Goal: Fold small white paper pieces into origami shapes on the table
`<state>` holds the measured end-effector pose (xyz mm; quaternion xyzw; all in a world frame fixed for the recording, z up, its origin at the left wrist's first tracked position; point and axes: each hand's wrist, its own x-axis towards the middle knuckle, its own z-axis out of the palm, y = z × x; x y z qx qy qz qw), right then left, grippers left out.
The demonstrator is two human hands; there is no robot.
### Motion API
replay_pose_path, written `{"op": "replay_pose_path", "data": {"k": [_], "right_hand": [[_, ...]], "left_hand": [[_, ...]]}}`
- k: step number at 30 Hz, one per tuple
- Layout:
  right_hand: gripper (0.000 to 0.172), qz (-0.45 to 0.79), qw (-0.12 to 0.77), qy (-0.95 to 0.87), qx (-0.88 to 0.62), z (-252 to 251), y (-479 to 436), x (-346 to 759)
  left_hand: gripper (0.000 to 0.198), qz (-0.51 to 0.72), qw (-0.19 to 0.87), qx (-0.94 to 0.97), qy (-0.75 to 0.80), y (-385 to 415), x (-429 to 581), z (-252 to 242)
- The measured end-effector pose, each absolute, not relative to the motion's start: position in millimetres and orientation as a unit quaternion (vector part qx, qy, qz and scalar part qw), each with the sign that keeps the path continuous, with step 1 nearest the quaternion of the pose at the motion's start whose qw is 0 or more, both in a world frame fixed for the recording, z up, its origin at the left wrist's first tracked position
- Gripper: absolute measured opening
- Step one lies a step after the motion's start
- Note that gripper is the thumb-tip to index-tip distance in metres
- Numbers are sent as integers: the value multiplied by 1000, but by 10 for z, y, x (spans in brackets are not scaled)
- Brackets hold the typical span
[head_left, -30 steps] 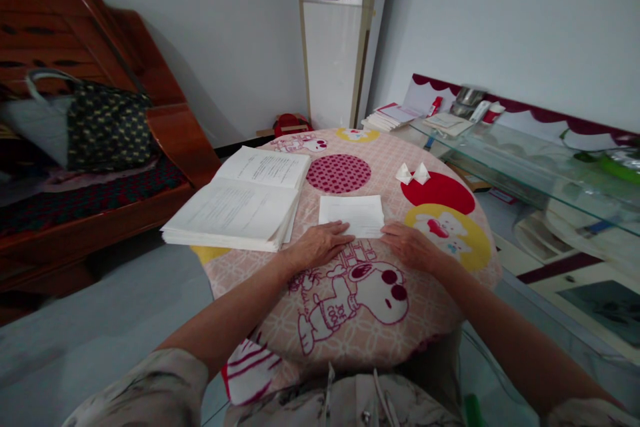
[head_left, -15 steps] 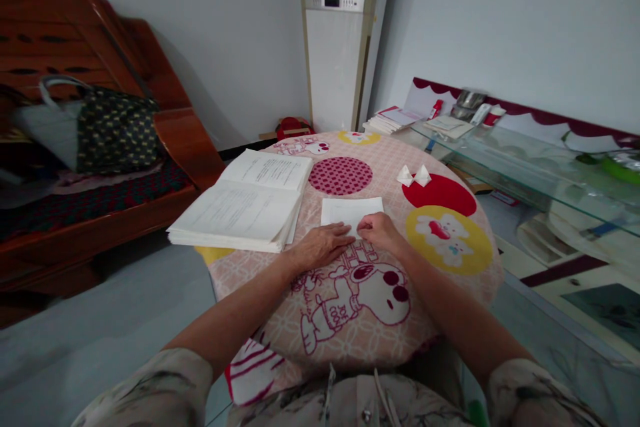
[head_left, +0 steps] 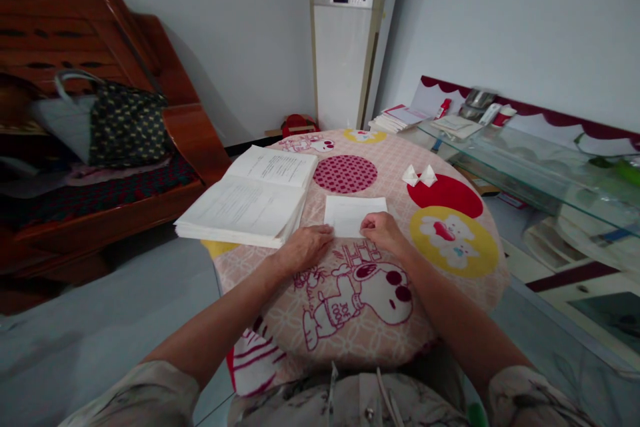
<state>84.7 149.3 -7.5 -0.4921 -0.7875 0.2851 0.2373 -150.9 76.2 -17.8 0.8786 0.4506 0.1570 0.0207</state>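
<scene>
A small white sheet of paper [head_left: 347, 210] lies on the patterned tablecloth in front of me. My left hand [head_left: 309, 245] is at its lower left corner, thumb and fingers together on the edge. At the lower right, my right hand [head_left: 384, 230] has its fingers curled in a pinch on the paper's near edge. The paper looks flat between both hands. Beyond my right hand, two small folded white paper shapes [head_left: 419, 176] stand side by side near a red circle of the cloth.
An open book [head_left: 245, 203] with printed pages lies left of the paper on the round table [head_left: 360, 340]. To the right is a glass-topped cabinet [head_left: 540, 167] with stacked papers [head_left: 397, 118]. A wooden bench [head_left: 195, 140] holding a dotted bag [head_left: 127, 123] stands left.
My left hand has slid left from the paper's middle to its lower left corner, uncovering more of the sheet. My right hand stays at the near right edge. The view has shifted slightly.
</scene>
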Motion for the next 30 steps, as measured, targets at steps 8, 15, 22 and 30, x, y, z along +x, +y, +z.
{"op": "replay_pose_path", "data": {"k": [8, 15, 22, 30], "right_hand": [[9, 294, 239, -784, -491, -73, 1482, 859], [8, 313, 252, -768, -498, -47, 1451, 859], [9, 343, 299, -740, -495, -152, 1469, 872], [30, 213, 454, -741, -447, -128, 1516, 904]], "left_hand": [[30, 117, 16, 856, 504, 656, -1547, -179], [20, 168, 34, 720, 673, 926, -1423, 55], [17, 268, 173, 625, 712, 1328, -1413, -4], [35, 451, 295, 607, 584, 1474, -1309, -96]]}}
